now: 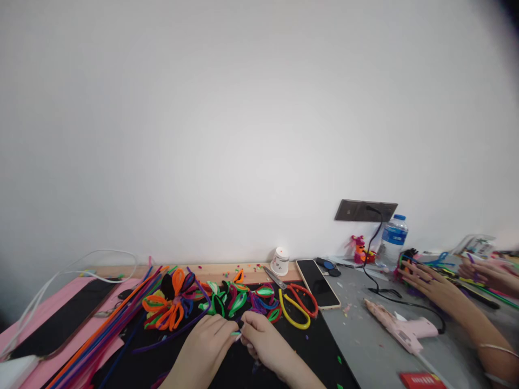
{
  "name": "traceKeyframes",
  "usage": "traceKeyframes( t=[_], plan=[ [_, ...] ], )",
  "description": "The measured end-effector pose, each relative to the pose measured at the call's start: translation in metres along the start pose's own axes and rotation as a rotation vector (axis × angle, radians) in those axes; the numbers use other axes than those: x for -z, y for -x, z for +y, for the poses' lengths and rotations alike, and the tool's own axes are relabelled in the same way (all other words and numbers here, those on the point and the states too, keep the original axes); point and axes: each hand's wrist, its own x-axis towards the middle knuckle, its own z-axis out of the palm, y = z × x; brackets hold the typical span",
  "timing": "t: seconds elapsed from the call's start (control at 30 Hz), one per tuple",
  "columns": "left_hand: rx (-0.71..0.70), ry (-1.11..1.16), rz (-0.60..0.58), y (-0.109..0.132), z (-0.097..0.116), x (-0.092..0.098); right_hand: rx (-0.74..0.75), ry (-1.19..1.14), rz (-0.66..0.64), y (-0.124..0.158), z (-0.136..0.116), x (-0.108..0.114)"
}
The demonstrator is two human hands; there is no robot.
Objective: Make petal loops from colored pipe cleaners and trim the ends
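My left hand [208, 340] and my right hand [261, 337] meet at the front middle of the black mat [320, 351]. The fingertips of both are pinched together on a small pipe cleaner piece [235, 334], which shows bits of green, white and black; most of it is hidden by the fingers. Just beyond my hands lie several looped pipe cleaner shapes in green, red and purple [237, 300]. A flower of orange pipe cleaner loops [177, 300] sits to their left. Right of my right hand rest scissors [298, 305] with yellow and red handles.
Long pipe cleaners [117, 324] and a dark phone [65, 319] lie left. A paper cup [279, 261] and another phone [318, 283] stand or lie behind. At right are a pink glue gun [405, 327], its cord, a water bottle [394, 240] and a co-worker's hand [433, 286].
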Motion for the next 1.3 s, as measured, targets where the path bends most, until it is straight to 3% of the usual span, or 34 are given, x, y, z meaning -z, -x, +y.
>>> traceKeyframes(
  t=[0.5,0.83,1.07,1.3],
  plan=[
    [0.083,0.066,-0.009,0.005,-0.001,-0.008,0.066,-0.089,0.065,-0.006,0.008,0.0],
    [0.23,0.175,-0.25,0.009,-0.005,-0.011,0.268,0.18,0.086,-0.006,0.011,0.002],
    [0.301,0.132,-0.253,0.008,-0.003,-0.012,0.293,0.218,0.106,-0.003,0.006,-0.001],
    [0.262,0.055,-0.235,0.011,-0.003,-0.013,0.276,0.241,0.148,-0.005,0.01,-0.002]
  ],
)
